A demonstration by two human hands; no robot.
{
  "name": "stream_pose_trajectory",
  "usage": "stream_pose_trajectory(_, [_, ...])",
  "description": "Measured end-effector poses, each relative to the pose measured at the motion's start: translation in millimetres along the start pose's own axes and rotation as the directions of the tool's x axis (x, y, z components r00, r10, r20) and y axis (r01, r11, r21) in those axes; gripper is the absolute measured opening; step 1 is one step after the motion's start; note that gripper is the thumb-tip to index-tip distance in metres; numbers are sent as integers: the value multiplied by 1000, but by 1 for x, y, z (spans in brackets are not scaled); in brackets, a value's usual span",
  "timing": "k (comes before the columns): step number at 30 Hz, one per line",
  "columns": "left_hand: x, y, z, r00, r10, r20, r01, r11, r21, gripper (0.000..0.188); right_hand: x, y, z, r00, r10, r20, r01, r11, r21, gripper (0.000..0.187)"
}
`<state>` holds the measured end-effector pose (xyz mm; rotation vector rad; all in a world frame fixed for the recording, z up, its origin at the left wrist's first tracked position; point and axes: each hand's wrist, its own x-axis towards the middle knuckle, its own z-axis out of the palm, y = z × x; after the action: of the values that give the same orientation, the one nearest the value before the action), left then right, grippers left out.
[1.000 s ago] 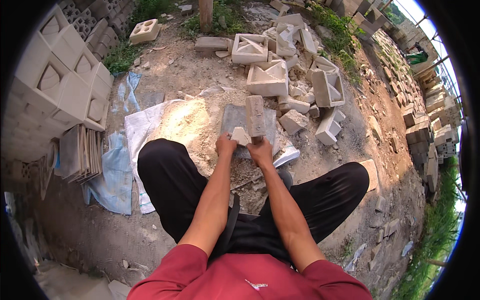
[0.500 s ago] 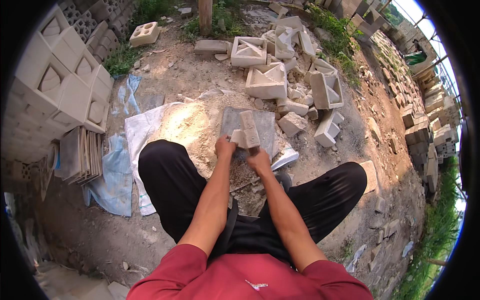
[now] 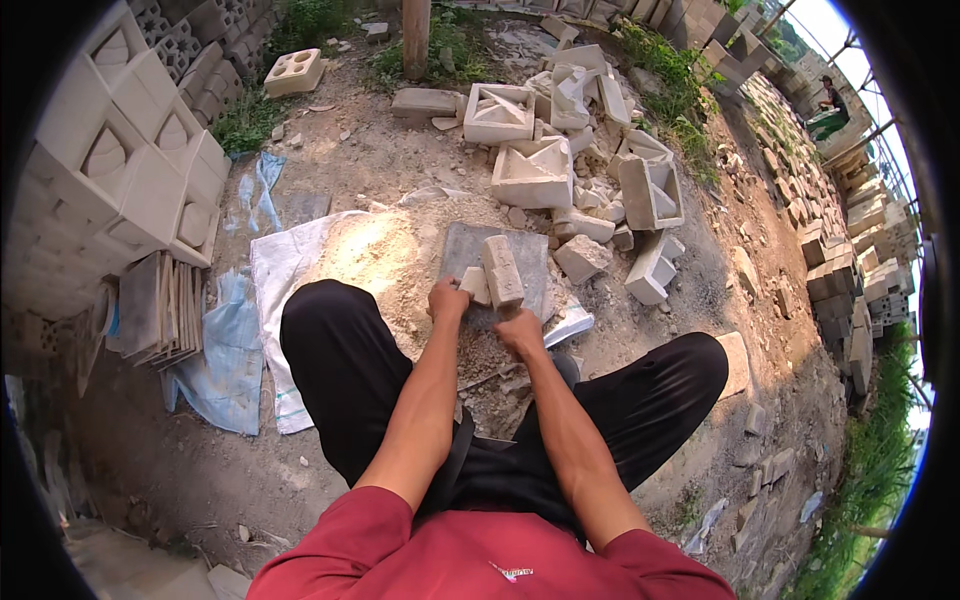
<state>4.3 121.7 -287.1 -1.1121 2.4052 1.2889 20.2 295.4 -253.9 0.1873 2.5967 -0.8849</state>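
Note:
My left hand (image 3: 447, 300) is closed on a pale chunk of block (image 3: 475, 285), holding it over the near part of a flat grey slab (image 3: 463, 245) on the ground. Wrapped round a short handle, my right hand (image 3: 520, 333) grips a mallet (image 3: 502, 270) with a thick, dusty, block-shaped head. That head stands just right of the chunk, above the slab; whether the two touch is hard to tell. Pale crushed rubble (image 3: 375, 250) is heaped left of the slab, and more crumbs lie between my knees.
A white sack (image 3: 290, 265) lies under the heap, with a blue sheet (image 3: 235, 350) further left. Broken hollow blocks (image 3: 530, 172) are piled beyond the slab to the right. Stacked blocks (image 3: 130, 160) and thin boards (image 3: 160, 310) stand at left. Far right, a person (image 3: 831, 98) is visible.
The mallet head has shifted slightly toward me and to the right, and its tilt has changed a little. My left hand stays on the chunk. A person at far right is now more visible.

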Motion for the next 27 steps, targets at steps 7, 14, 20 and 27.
stream_pose_trajectory(7, [12,-16,-6,1000,11,-24,-11,1000,-11,43,-23,-44,1,983,-48,-179,96,959,267,44])
stream_pose_trajectory(14, [-12,21,-3,1000,11,10,-11,999,37,43,6,-4,-9,997,7,-75,-2,997,76,44])
stream_pose_trajectory(20, [4,-11,-7,999,47,1,-47,999,-13,46,-16,-32,7,955,-98,-280,172,952,253,43])
stream_pose_trajectory(27, [-6,14,-1,1000,26,-9,-26,999,46,44,1,-5,-8,996,-38,-78,54,975,214,44])
